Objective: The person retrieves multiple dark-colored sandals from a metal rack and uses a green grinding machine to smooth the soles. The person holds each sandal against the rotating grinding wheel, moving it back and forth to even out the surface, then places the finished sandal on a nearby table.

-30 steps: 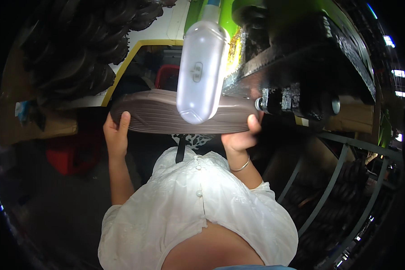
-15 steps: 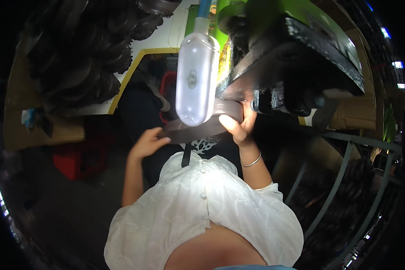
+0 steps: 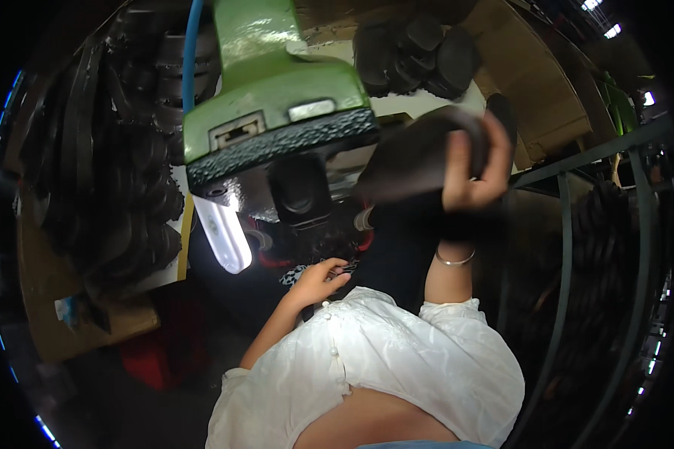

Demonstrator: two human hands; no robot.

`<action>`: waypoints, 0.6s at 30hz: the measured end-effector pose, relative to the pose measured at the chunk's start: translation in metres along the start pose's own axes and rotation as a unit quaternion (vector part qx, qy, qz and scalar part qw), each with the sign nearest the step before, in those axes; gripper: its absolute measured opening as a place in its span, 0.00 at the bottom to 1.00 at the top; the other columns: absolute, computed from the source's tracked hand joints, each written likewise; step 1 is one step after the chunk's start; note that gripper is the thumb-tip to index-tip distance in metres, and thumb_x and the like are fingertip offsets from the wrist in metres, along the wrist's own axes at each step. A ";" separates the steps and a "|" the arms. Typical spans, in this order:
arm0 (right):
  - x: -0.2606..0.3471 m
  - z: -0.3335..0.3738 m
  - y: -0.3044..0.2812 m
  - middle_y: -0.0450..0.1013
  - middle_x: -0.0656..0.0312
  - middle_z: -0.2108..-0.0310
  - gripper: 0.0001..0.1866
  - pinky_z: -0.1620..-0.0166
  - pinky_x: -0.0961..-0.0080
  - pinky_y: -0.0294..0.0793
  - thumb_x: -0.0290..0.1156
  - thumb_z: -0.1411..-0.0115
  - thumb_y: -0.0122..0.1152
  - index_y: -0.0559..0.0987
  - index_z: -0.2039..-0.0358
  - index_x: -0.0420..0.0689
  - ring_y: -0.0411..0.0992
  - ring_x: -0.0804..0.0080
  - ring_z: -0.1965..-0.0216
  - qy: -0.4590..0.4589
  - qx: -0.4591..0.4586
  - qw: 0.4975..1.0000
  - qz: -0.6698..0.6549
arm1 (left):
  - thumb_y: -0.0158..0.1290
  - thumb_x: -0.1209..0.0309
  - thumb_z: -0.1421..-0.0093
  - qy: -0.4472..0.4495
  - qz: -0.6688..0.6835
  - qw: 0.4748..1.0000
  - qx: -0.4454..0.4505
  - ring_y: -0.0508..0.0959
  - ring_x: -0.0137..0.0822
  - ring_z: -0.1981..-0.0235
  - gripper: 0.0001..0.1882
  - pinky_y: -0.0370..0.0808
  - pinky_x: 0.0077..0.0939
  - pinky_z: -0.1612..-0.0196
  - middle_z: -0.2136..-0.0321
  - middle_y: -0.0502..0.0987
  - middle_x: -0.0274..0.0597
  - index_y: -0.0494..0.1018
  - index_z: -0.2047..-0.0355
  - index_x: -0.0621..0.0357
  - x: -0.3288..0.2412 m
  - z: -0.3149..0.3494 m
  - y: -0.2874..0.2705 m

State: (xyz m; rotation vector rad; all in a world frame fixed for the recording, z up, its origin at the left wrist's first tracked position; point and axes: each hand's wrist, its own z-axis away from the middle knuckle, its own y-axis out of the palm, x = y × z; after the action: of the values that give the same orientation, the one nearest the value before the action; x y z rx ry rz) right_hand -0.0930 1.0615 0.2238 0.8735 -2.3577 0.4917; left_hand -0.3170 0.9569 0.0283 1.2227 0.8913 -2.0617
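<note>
My right hand (image 3: 475, 168) grips a dark shoe sole (image 3: 419, 153), thumb and fingers around its near end. The sole is blurred and tilted, held right of a green machine head (image 3: 277, 97). My left hand (image 3: 322, 283) is empty in front of my body, fingers loosely bent and thumb apart. It is below the machine's dark lower part (image 3: 299, 191). A lit white lamp (image 3: 225, 236) hangs at the machine's left side.
Stacked dark soles (image 3: 127, 157) cover the table at left. More soles (image 3: 419, 52) lie behind the machine at right, near cardboard (image 3: 528, 82). A metal rail rack (image 3: 565, 247) stands on my right. A red container (image 3: 161, 355) sits low at left.
My right hand has carried the sole up and right, past the machine. My left hand has let go of it and moved right and down toward my body. The view has shifted too.
</note>
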 end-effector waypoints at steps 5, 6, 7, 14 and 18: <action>-0.058 -0.014 0.069 0.67 0.56 0.54 0.26 0.53 0.76 0.70 0.32 0.43 0.56 0.63 0.46 0.39 0.68 0.68 0.55 0.086 0.043 0.986 -0.134 | 0.56 0.65 0.45 -0.026 0.042 0.999 -0.021 0.77 0.33 0.66 0.21 0.73 0.25 0.61 0.65 0.77 0.45 0.70 0.54 0.63 -0.007 0.006 -0.006; -0.077 -0.012 0.090 0.66 0.56 0.54 0.28 0.61 0.78 0.73 0.33 0.45 0.59 0.62 0.45 0.40 0.68 0.71 0.58 0.261 0.098 0.932 -0.230 | 0.56 0.64 0.45 -0.024 0.049 0.998 -0.022 0.77 0.34 0.66 0.21 0.73 0.25 0.62 0.65 0.77 0.46 0.70 0.54 0.64 -0.009 0.006 -0.004; -0.096 -0.011 0.110 0.68 0.57 0.57 0.30 0.68 0.81 0.74 0.33 0.45 0.60 0.62 0.44 0.41 0.69 0.74 0.64 0.233 0.138 0.924 -0.268 | 0.56 0.64 0.45 -0.032 0.057 0.998 -0.019 0.77 0.34 0.66 0.21 0.73 0.25 0.61 0.65 0.77 0.47 0.70 0.55 0.64 -0.009 0.008 -0.004; -0.198 -0.010 0.170 0.63 0.51 0.51 0.27 0.49 0.60 0.66 0.35 0.53 0.61 0.68 0.51 0.44 0.60 0.55 0.45 0.072 0.289 0.933 0.203 | 0.56 0.62 0.45 -0.039 0.046 0.997 -0.051 0.76 0.34 0.68 0.21 0.72 0.25 0.62 0.67 0.76 0.45 0.71 0.55 0.63 0.003 0.021 -0.008; -0.201 -0.007 0.179 0.60 0.53 0.50 0.24 0.50 0.55 0.66 0.37 0.57 0.67 0.69 0.61 0.44 0.56 0.56 0.43 0.076 0.311 0.906 0.277 | 0.56 0.63 0.45 -0.045 0.038 0.996 -0.060 0.77 0.34 0.68 0.20 0.73 0.25 0.62 0.67 0.77 0.46 0.71 0.55 0.63 0.008 0.022 -0.009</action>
State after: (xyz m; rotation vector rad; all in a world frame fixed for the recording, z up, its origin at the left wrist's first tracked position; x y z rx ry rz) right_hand -0.0873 1.2884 0.0792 0.3584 -2.2999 1.5444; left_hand -0.3387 0.9444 0.0308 1.0757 0.8997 -1.9568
